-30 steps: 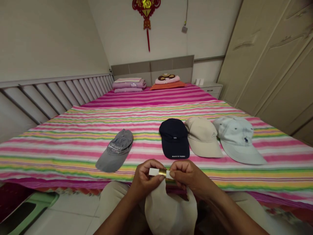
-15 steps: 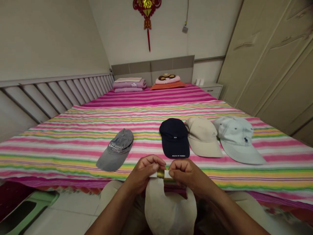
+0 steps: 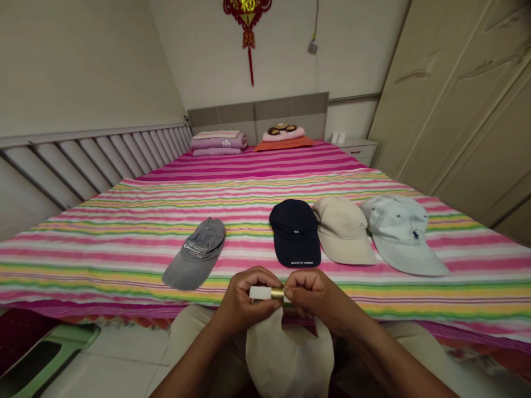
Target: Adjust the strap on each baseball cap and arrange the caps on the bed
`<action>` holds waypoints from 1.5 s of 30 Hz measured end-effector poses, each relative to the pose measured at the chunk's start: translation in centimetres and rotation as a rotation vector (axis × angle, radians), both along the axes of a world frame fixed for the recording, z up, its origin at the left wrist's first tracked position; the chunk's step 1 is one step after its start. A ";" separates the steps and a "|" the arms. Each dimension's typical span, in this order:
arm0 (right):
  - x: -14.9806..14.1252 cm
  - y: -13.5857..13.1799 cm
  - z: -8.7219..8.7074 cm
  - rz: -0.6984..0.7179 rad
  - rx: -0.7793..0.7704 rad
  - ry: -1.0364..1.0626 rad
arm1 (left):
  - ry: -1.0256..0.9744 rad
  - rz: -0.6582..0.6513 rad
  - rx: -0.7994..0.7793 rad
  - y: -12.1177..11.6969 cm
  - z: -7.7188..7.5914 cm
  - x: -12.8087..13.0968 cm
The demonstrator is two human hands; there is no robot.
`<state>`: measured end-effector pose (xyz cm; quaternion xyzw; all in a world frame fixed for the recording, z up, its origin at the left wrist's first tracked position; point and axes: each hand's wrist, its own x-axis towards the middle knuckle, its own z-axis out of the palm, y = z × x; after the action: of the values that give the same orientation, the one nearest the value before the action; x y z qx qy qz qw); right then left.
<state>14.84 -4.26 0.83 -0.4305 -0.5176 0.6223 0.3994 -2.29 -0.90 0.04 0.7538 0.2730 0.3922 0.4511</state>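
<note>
A cream cap [image 3: 290,359] sits low in front of me, its back opening turned toward the bed. My left hand [image 3: 244,307] is closed, thumb and fingers gripping the cap's white strap [image 3: 260,293] beside a gold buckle [image 3: 277,293]. The strap's end sticks out to the left of the buckle. On the other side of the buckle, my right hand [image 3: 317,293] pinches the strap. Beyond my hands lie a navy cap [image 3: 294,229], a beige cap [image 3: 342,229] and a pale blue cap [image 3: 398,229] in a row. Apart on the left rests a grey cap [image 3: 197,251].
The caps lie on a bed with a striped sheet [image 3: 124,243]. Folded purple bedding [image 3: 218,145] and a pink and orange pile [image 3: 284,138] are at its head. A slatted rail [image 3: 99,160] runs along the left. At lower left stands a green stool [image 3: 62,345].
My left thumb has shifted below the buckle, and more of the white strap end now shows on the left. The buckle has turned slightly. The caps on the bed have stayed put.
</note>
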 end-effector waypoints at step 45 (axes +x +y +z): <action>3.2 1.7 -2.6 -0.011 -0.175 0.548 | -0.354 -0.240 -1.041 3.8 -2.3 -2.0</action>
<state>18.02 -2.52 -1.79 -0.2817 -0.3324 0.7556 0.4891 -4.31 2.88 -2.23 0.3803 0.2629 0.2722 0.8439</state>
